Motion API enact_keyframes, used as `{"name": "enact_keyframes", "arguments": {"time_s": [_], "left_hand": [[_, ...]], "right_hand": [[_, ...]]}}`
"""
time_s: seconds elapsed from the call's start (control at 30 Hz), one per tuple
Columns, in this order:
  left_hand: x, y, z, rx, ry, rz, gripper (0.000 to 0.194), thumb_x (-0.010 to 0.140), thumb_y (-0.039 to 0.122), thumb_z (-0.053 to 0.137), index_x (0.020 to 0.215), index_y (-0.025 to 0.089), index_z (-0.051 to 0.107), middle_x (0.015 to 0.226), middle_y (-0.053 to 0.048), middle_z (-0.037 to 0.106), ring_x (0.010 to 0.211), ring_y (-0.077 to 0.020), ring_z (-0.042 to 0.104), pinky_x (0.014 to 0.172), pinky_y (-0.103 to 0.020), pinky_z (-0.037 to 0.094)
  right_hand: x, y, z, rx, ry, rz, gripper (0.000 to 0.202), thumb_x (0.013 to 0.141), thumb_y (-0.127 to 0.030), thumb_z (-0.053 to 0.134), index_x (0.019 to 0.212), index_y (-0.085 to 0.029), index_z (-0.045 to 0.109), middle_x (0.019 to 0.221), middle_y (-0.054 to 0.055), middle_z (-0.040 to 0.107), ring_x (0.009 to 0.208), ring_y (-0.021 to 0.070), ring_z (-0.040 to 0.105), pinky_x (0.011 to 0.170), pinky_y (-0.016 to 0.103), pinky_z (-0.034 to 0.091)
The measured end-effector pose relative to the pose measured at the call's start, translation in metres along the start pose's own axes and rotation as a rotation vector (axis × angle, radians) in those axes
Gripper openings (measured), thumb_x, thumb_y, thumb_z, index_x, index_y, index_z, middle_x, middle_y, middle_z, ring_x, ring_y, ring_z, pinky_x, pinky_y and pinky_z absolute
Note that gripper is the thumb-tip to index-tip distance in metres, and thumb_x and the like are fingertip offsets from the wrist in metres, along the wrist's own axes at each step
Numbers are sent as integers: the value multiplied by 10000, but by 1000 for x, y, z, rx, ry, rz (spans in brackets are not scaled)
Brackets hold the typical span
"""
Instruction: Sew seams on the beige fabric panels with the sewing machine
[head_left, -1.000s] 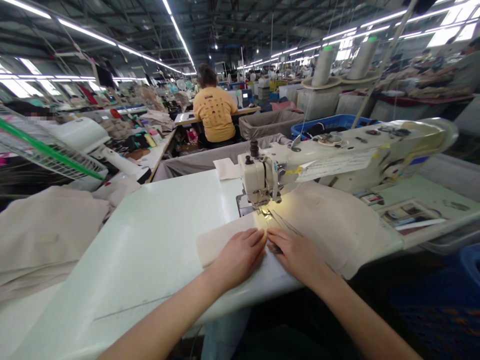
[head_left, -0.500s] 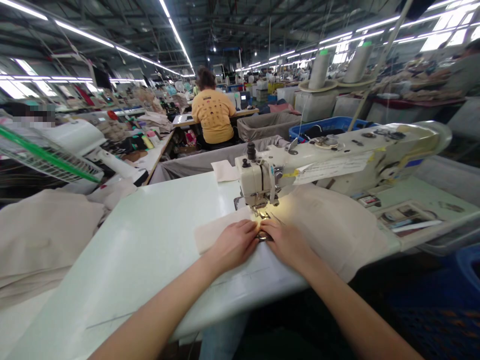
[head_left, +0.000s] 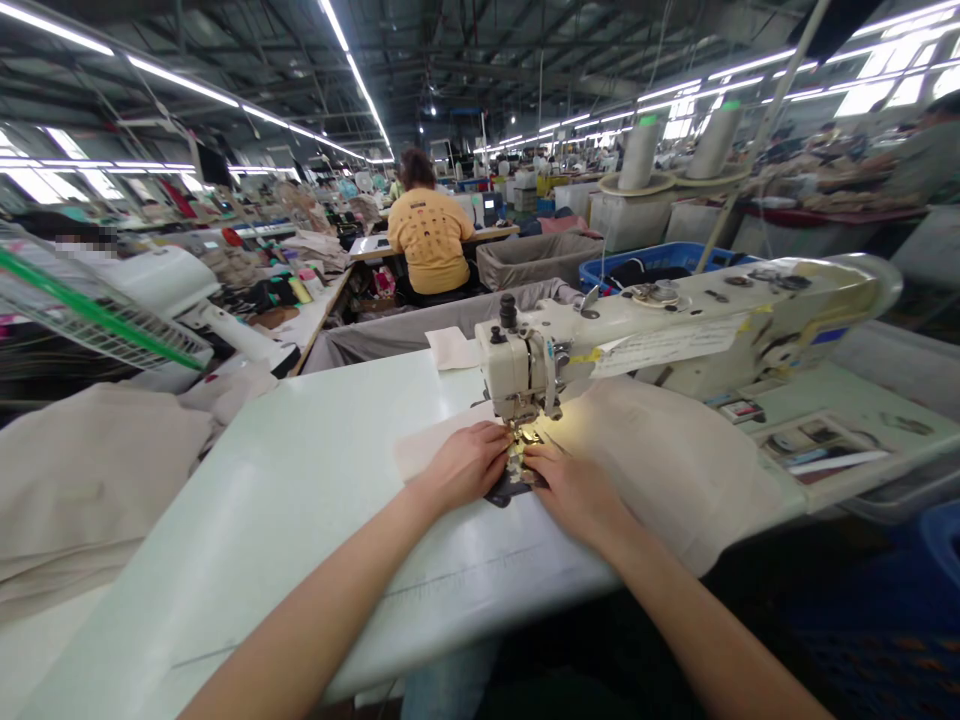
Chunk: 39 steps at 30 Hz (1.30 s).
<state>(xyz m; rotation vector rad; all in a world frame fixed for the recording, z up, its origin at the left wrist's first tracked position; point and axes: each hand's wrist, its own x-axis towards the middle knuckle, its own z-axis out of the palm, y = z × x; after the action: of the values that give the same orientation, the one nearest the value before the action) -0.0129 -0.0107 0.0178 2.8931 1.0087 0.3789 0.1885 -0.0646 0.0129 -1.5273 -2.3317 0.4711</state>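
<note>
Cream cloth [head_left: 660,450] sliding farther under the sewing machine [head_left: 514,372] — left hand [head_left: 466,465] pressing with fingers loosely extended, right hand [head_left: 576,487] half-curling, its pinch unclear.

at the near bench: one cream metal sewing machine [head_left: 675,335], two bare hands [head_left: 466,467]. behind it, two tall pale thread cones with green tops [head_left: 640,155]. one small flat cream cloth piece [head_left: 450,348] lay at the far edge. near left, one white fan with green-rimmed wire cage [head_left: 112,315]. ahead, one yellow-shirted person [head_left: 429,235], two grey fabric-sided bins [head_left: 536,262].
</note>
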Motion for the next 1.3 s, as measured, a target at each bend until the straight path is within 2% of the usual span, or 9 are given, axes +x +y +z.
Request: {"name": "enact_keyframes", "arguments": {"time_s": [0.27,0.47,0.63,0.83,1.0,1.2,1.3], "left_hand": [[-3,-2,6,11,29,3,281,1001,207,438,1172,158,655,1203,-124,687,1150,-240,630,1029,-396,532],[-8,2,12,21,86,-39,335,1000,211,427,1277,164,610,1298,-141,650,1210,-252,607,1042,-445,532],[-9,2,14,1,87,-26,316,1007,211,432,1255,169,622,1284,-123,665,1212,-240,608,1050,-419,528],[-9,1,19,13,114,-104,332,992,215,460,1289,164,599,1332,-140,639,1242,-257,595,1068,-457,515],[-12,9,11,24,87,-126,315,989,210,466,1270,152,595,1323,-149,639,1237,-266,596,1068,-455,514],[-37,34,0,17,-13,-152,331,938,164,537,1264,158,594,1294,-133,650,1197,-275,609,1040,-451,529],[-45,31,-3,-60,-24,-150,352,914,81,509,1232,167,631,1283,-116,662,1184,-255,618,1038,-426,528]], "right_hand": [[-13,-7,6,1,18,15,325,972,-219,514,1249,-231,683,1416,70,622,1149,255,674,961,361,539],[-18,-10,15,-49,53,25,376,970,-195,487,1310,-229,645,1439,75,603,1150,248,669,954,370,548],[-18,-8,21,-83,91,20,376,971,-200,493,1313,-239,643,1452,58,596,1141,238,673,934,347,556],[-19,-9,21,-101,96,20,365,983,-197,484,1310,-217,644,1435,63,610,1152,249,671,931,353,560],[-19,-7,22,-77,137,24,368,981,-188,480,1311,-199,641,1436,94,605,1171,255,663,955,378,557],[-20,-3,28,-88,184,25,330,966,-181,493,1236,-179,682,1395,114,634,1162,270,670,937,386,572],[-20,2,33,-78,249,-12,317,962,-182,485,1200,-186,695,1354,114,661,1122,274,689,908,391,586]]}}
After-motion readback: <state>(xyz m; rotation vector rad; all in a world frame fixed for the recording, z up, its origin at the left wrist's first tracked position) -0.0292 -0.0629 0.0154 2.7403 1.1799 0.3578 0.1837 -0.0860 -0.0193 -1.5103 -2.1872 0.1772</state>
